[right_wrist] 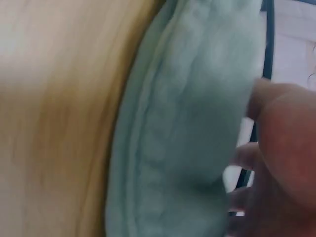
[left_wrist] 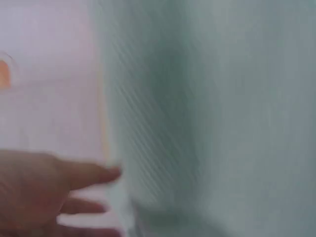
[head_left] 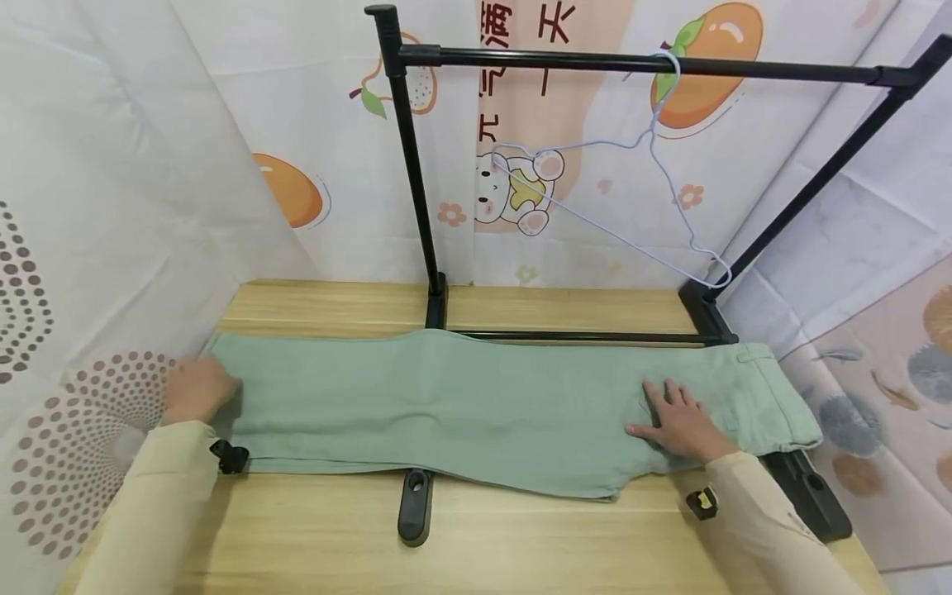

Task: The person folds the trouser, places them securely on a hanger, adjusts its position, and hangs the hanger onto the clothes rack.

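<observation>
White cloth [head_left: 245, 83] with fruit prints hangs behind a light wood table [head_left: 565, 545]; more cloth down both sides, brown dots on the left one.

Far left: my left sleeve [head_left: 159, 504], pale yellow, small black device [head_left: 230, 457] at the wrist. My left hand [head_left: 197, 388] is at the leg end of the green trousers [head_left: 446, 397], slightly blurred. Left wrist view has its fingers extended and spaced apart at the fabric's edge, so I'd call it released, no grasp seen.

Trousers lie lengthwise across the table, legs stacked one on the other, leg end left, waistband [head_left: 792, 405] right. Mostly flat, a few soft creases around the middle.

Black rack [head_left: 535, 59] stands at the back, its left post behind the trousers. One black foot [head_left: 414, 508] pokes out below the front edge of the fabric, so the trousers lie over the rack's base there. Pale blue wire hanger [head_left: 652, 132] hooked on the top bar, right of centre, hanging tilted, right end lower, near the right post.

My right hand [head_left: 684, 426] rests on the trousers left of the waistband, fingers spread, not clenched, holding nothing. Right sleeve [head_left: 766, 512] matches, black device with a yellow patch at the wrist. Right rack foot [head_left: 811, 496] shows below the waistband. Far right: cloth with a leaf-like print.
</observation>
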Tool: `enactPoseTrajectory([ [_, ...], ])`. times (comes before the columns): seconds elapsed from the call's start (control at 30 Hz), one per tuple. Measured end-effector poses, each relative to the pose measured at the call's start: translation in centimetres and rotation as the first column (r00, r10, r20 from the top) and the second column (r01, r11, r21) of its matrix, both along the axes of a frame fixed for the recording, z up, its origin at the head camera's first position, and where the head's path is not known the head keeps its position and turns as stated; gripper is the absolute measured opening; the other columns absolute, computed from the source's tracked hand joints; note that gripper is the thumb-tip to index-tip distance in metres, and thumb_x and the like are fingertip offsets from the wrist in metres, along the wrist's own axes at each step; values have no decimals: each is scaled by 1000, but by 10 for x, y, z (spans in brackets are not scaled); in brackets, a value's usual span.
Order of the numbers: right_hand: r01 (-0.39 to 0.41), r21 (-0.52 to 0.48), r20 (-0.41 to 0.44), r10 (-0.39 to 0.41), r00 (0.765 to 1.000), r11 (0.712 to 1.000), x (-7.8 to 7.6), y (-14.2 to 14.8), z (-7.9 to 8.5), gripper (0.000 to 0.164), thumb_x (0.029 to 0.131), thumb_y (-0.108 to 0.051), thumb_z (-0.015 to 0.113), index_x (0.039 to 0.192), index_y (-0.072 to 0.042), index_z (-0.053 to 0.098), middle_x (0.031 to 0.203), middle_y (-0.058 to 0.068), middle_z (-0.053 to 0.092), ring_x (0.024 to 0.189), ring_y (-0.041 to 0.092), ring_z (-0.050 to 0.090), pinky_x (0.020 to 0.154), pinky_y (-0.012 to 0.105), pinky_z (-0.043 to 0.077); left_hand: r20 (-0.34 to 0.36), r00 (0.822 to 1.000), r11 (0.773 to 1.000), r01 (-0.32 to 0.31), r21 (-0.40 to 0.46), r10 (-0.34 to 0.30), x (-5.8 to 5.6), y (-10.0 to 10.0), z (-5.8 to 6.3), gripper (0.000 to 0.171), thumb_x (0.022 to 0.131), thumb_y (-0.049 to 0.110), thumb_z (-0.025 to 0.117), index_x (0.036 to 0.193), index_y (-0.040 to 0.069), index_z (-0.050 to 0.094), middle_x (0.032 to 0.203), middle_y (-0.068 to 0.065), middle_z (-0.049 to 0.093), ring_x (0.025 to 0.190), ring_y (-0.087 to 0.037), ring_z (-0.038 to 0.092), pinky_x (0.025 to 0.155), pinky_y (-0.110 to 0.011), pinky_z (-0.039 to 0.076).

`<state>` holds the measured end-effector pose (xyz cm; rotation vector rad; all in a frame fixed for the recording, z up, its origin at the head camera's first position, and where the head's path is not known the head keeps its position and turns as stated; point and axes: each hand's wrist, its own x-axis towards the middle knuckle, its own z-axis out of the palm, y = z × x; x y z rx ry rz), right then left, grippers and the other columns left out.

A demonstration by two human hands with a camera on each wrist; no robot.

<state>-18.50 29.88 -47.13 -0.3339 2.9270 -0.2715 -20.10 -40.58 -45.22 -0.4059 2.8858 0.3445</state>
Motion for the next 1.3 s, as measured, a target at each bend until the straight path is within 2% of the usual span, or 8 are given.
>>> enactPoseTrajectory([
  [0.13,-77,-78,-171,63,983,994,8,-7,6,46,78,-37,79,102,-1,65,108,26,59,95,40,58,80,54,49,82,985,987,146,74,-151,1,25,-2,80,96,46,53,129,-25,38,125,-53,37,113,-67,39,94,-70,38],
  [0.23,-209,-143,-208,177,962,967,18,-21,15,29,75,-32,82,73,-14,59,73,-1,55,64,11,48,58,30,43,147,975,984,152,93,-165,1,38,-6,99,92,58,55,137,-25,25,131,-55,28,119,-70,31,97,-72,34],
  [0.43,-347,-178,23,356,934,921,46,-56,21,38,76,-47,79,72,-23,50,67,-15,42,61,-2,34,54,18,31,210,968,989,119,88,-135,-1,45,-11,106,88,59,61,135,-25,18,125,-59,23,111,-74,29,91,-74,36],
  [0.57,-432,-120,-6,435,901,894,60,-68,12,36,74,-31,82,77,-22,47,74,-14,36,64,0,31,58,19,29,235,963,989,108,97,-128,-3,47,-12,107,88,59,61,138,-24,15,127,-60,17,114,-77,24,92,-76,35],
  [0.77,-392,25,-186,390,902,919,70,-73,-1,30,74,-11,76,77,-18,48,67,-11,41,56,3,33,50,21,30,241,962,988,106,113,-131,-2,49,-13,111,88,61,60,140,-24,12,129,-61,11,117,-79,16,94,-78,31],
  [0.9,-352,41,-238,351,905,935,71,-73,-2,29,74,-6,72,78,-17,46,59,-10,42,51,4,33,45,22,29,232,965,989,97,115,-121,-2,48,-11,109,88,60,60,138,-24,12,128,-62,12,116,-80,16,94,-79,31],
  [1.17,-136,-88,-213,115,970,987,80,-62,26,39,69,-3,67,68,-21,33,57,-13,22,51,2,19,50,19,15,221,965,988,124,93,-142,-8,51,-14,110,88,61,59,139,-24,12,128,-62,13,117,-79,18,95,-78,31],
  [1.3,-235,-51,-133,227,965,971,87,-63,15,35,68,0,61,68,-20,33,60,-13,17,53,2,17,50,19,14,232,965,991,102,91,-121,-9,52,-14,110,88,60,60,140,-24,11,128,-62,12,117,-79,17,94,-78,31],
])
